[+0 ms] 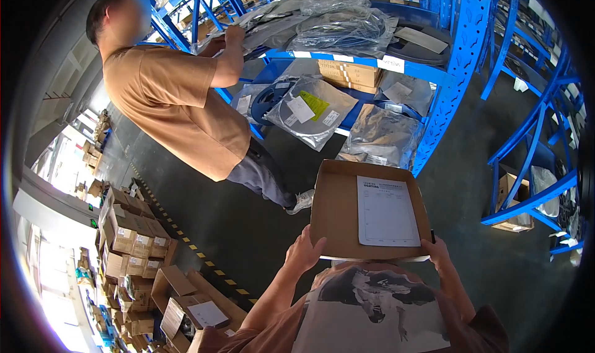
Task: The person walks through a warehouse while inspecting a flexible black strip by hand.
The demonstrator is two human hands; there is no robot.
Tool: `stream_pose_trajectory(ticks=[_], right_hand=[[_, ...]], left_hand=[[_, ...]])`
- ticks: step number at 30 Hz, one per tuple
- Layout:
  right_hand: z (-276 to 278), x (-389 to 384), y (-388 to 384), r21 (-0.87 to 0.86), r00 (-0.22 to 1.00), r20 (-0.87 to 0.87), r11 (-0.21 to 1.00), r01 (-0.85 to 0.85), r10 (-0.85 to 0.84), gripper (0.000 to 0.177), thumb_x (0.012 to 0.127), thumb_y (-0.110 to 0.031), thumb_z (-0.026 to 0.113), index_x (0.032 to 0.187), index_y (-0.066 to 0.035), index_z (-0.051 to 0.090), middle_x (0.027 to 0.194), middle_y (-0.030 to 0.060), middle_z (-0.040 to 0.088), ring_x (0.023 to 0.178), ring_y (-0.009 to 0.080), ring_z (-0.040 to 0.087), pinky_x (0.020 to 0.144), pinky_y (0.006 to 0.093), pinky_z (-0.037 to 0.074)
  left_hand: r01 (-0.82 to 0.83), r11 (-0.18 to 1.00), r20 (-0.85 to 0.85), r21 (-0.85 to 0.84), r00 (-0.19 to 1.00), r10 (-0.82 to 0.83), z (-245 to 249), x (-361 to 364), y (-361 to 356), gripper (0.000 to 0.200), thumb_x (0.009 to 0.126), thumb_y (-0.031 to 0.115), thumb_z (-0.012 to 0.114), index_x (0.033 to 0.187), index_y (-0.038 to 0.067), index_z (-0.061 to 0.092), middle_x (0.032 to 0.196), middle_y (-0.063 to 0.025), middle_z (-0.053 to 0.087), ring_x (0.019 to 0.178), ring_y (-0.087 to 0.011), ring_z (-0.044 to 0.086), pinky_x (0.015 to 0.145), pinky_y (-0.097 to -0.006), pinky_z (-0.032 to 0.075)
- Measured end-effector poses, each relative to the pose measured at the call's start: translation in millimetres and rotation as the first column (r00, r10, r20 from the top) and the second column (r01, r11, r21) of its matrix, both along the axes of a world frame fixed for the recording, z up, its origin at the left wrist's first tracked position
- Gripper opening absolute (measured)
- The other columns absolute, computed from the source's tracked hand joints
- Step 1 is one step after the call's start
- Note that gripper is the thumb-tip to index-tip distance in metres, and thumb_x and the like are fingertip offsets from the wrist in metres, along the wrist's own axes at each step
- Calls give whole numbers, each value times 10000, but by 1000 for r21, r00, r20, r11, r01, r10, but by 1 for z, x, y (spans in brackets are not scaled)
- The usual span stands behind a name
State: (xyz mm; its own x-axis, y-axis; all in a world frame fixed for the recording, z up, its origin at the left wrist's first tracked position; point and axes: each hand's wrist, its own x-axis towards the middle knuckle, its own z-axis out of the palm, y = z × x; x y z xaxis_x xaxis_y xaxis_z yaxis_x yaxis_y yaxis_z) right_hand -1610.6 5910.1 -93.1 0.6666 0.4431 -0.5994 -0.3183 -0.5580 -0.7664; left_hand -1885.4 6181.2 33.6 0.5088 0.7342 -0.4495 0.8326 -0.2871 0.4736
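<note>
A shallow open cardboard tray (334, 213) is held level in front of my body. Inside it, toward the right, lies a white printed sheet (389, 213). My left hand (304, 251) grips the tray's near left corner, thumb on the rim. My right hand (437, 251) holds the near right corner, and a dark thin object, perhaps a pen, stands up beside its fingers. The fingers under the tray are hidden.
A co-worker in a brown shirt (180, 99) stands at the left, hands at a blue shelf (421, 74) with bagged reels (304, 111). Stacked cartons (139, 235) stand lower left, beside a yellow-black floor line (198, 254). More blue racks (533, 201) stand right.
</note>
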Motion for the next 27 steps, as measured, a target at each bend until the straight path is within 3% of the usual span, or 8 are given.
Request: stream_pose_trajectory(ticks=[27], right_hand=[[10,0,3,-51,999,13,998,-43,44,440,755,-254,622,1105,8,576,991,126,620,907,226,579,798,335,429]], left_hand=[[7,1000,16,14,1000,-7,-2,-1,1,696,829,432,501,1349,22,287,1231,-234,489,1137,-352,490,952,-413,384]])
